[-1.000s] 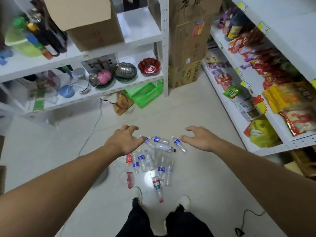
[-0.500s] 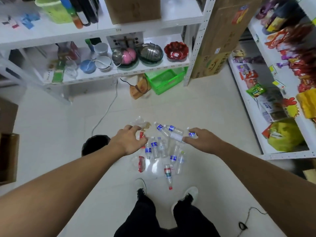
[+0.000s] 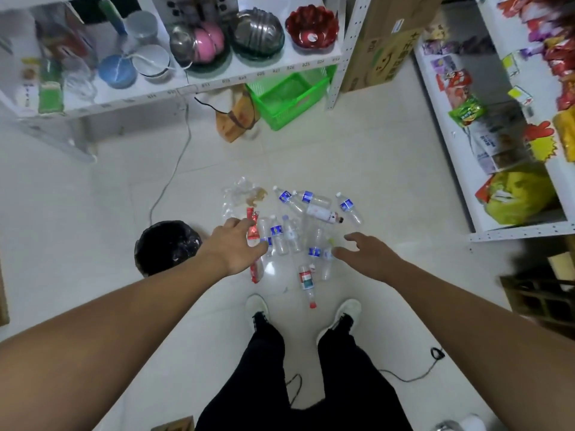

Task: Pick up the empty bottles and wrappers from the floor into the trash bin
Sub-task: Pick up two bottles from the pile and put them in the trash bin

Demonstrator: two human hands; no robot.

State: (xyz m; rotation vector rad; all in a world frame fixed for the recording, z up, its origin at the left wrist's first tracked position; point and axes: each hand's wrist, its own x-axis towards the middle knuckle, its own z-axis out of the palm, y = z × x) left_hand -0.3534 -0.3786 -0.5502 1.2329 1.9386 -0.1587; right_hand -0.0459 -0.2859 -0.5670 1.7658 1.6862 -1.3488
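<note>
Several empty clear bottles (image 3: 306, 225) with blue labels lie in a heap on the pale floor in front of my feet. One bottle with a red cap (image 3: 306, 283) lies nearest my shoes. Red wrappers (image 3: 252, 228) and a crumpled clear wrapper (image 3: 241, 192) lie at the heap's left side. A round trash bin (image 3: 166, 245) lined with a black bag stands on the floor left of the heap. My left hand (image 3: 236, 248) hovers over the red wrappers, fingers apart, holding nothing. My right hand (image 3: 364, 255) is spread over the heap's right side, also holding nothing.
A white shelf rack (image 3: 199, 85) with bowls and cups stands ahead, a green basket (image 3: 289, 98) and a brown paper bag (image 3: 236, 119) under it. A snack shelf (image 3: 510, 150) runs along the right. A cable (image 3: 174, 169) trails over the floor behind the bin.
The view has tilted down and closer to the floor. Both hands have lowered toward the heap, and the trash bin has come fully into view at the left.
</note>
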